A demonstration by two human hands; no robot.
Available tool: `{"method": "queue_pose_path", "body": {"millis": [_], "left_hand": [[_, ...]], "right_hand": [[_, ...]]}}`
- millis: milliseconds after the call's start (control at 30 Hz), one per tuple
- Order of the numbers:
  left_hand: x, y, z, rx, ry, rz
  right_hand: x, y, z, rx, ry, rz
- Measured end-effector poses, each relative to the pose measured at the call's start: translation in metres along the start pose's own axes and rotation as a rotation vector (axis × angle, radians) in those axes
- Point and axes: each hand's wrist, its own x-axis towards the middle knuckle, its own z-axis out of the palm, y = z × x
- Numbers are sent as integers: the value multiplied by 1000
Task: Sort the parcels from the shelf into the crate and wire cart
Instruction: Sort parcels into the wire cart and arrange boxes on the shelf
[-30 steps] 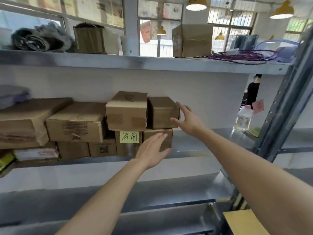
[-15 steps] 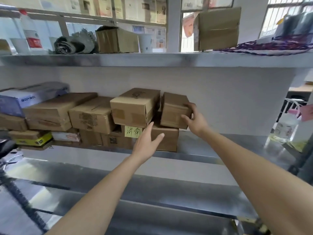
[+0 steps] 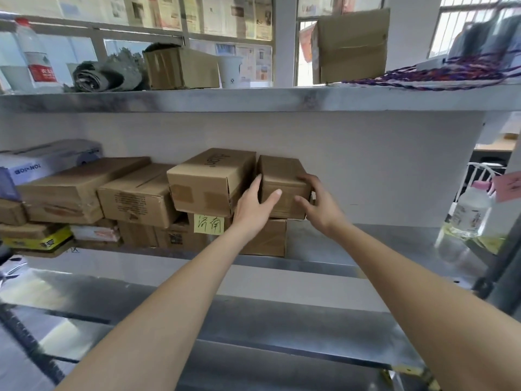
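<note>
Meanwhile, both hands clasp a small cardboard parcel (image 3: 282,176) atop the stack beside the yellow note (image 3: 209,224): left hand (image 3: 255,206) fingers and right hand (image 3: 320,206) fingers curled round its sides.

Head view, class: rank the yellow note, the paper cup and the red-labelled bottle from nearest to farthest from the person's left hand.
Starting from the left hand:
1. Yellow note, just left of it, stuck on the lower box.
2. Paper cup, on the top shelf above.
3. Red-labelled bottle, far left on the top shelf.
</note>
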Motion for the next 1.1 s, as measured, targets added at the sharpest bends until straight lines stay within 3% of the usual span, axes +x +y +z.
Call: {"method": "queue_pose_path", "body": {"millis": [367,733,967,1100], "left_hand": [[-16,31,19,-199,118,-6],[-61,60,5,-396,71,12],[-94,66,-31,-415,51,120],[-112,64,-74,-446,116,87]], "right_hand": [[-18,-13,-22,135,124,3],[-51,-42,-61,60,37,-14],[-75,-76,-47,111,40,-35],[-83,-119,-29,196,-26,-57]]}}
